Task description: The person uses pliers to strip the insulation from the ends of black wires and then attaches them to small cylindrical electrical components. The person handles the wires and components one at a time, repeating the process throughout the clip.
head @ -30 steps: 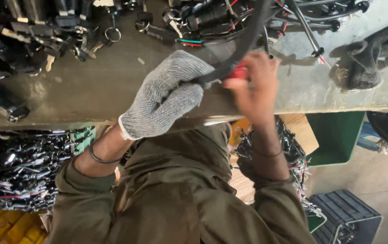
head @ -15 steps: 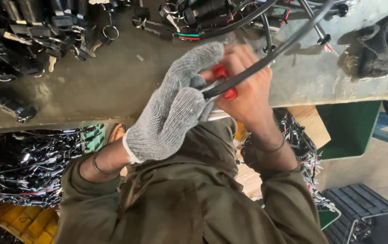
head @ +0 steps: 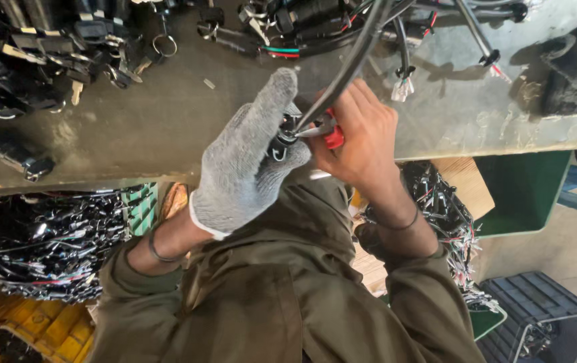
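My left hand [head: 245, 161], in a grey knit glove, grips the black plug end of a thick black cable [head: 356, 54] just over the near edge of the metal workbench [head: 167, 121]. My bare right hand [head: 362, 144] is closed on red-handled pliers [head: 329, 134]. Their metal jaws touch the cable where it meets the plug. The cable runs up and away to the right, into a tangle of wires at the back of the bench.
Black connectors, keys and wire bundles [head: 47, 47] crowd the bench's far left and back. A dark glove [head: 564, 74] lies at the right. Below the bench are piles of black wiring [head: 47, 242], a green bin [head: 523, 195], a dark crate [head: 537, 309] and a yellow crate [head: 40, 329].
Both hands have moved together toward the bench edge and lower in view. The pliers' jaws have closed in on the cable at the plug.
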The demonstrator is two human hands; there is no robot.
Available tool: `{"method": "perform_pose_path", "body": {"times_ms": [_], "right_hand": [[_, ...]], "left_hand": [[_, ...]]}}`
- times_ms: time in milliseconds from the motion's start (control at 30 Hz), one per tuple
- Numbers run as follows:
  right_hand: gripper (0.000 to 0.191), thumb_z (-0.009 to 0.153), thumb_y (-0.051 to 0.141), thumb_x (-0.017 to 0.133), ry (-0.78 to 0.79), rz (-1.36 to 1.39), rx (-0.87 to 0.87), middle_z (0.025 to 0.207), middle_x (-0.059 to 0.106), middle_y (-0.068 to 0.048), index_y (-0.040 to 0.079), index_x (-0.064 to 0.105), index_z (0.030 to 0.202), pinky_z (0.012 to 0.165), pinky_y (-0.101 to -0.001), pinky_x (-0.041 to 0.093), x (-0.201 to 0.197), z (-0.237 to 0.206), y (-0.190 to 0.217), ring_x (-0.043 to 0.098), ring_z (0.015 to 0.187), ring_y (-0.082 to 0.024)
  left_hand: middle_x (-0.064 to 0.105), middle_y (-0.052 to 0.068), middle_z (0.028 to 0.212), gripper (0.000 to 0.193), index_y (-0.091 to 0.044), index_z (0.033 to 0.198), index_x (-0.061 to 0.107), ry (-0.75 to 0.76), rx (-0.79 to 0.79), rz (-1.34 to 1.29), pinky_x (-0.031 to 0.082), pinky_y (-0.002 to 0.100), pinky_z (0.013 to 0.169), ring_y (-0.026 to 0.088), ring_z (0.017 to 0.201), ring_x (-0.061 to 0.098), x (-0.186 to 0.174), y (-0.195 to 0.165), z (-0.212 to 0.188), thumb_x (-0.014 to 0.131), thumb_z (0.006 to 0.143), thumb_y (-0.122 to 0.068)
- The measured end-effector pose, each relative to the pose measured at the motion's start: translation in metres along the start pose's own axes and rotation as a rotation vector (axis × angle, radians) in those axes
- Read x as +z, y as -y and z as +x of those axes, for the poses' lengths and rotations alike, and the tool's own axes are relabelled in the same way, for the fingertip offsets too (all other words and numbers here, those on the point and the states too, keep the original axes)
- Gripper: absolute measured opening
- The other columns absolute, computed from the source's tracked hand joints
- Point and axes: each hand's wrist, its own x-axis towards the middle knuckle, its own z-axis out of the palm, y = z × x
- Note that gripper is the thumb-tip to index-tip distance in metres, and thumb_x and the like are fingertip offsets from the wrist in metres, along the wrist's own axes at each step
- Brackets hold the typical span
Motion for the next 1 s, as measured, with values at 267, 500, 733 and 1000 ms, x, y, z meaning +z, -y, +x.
{"method": "perform_pose_path", "body": {"times_ms": [267, 500, 733, 1000], "right_hand": [[0.033, 0.077, 0.01, 0.081, -0.023, -0.092, 0.124, 0.088, 0.062, -0.011, 0.005, 0.057, 0.099, 0.066, -0.0438, 0.047, 0.003, -0.01, 0.007, 0.063, 0.083, -0.034], [0.031, 0.077, 0.007, 0.078, -0.027, -0.052, 0.172, 0.087, 0.062, -0.012, 0.005, 0.057, 0.1, 0.067, -0.0438, 0.048, 0.004, -0.018, 0.012, 0.064, 0.082, -0.035], [0.037, 0.075, 0.009, 0.081, -0.024, 0.077, 0.192, 0.09, 0.062, -0.013, 0.003, 0.06, 0.105, 0.071, -0.0445, 0.049, 0.011, -0.014, 0.019, 0.063, 0.085, -0.037], [0.039, 0.077, 0.013, 0.089, -0.05, 0.253, -0.116, 0.091, 0.06, -0.012, 0.002, 0.055, 0.091, 0.075, -0.042, 0.05, 0.024, 0.004, -0.023, 0.062, 0.086, -0.034]], "left_hand": [[0.063, 0.011, 0.134, 0.067, -0.007, 0.159, 0.037, -0.025, 0.142, 0.408, 0.05, 0.043, 0.091, 0.032, 0.107, 0.062, 0.013, 0.013, -0.007, 0.074, 0.103, -0.01], [0.06, 0.017, 0.139, 0.066, -0.011, 0.155, 0.046, 0.031, 0.211, 0.674, 0.051, 0.048, 0.094, 0.036, 0.111, 0.063, 0.013, 0.025, -0.009, 0.071, 0.094, -0.007], [0.062, 0.016, 0.133, 0.066, -0.005, 0.157, 0.037, 0.065, 0.102, 0.321, 0.054, 0.043, 0.095, 0.034, 0.111, 0.064, 0.002, 0.006, -0.002, 0.073, 0.102, -0.018], [0.064, 0.004, 0.108, 0.066, -0.007, 0.165, 0.037, 0.352, -0.333, -0.752, 0.053, 0.022, 0.086, 0.007, 0.089, 0.056, -0.014, -0.005, 0.001, 0.067, 0.106, -0.007]]}}
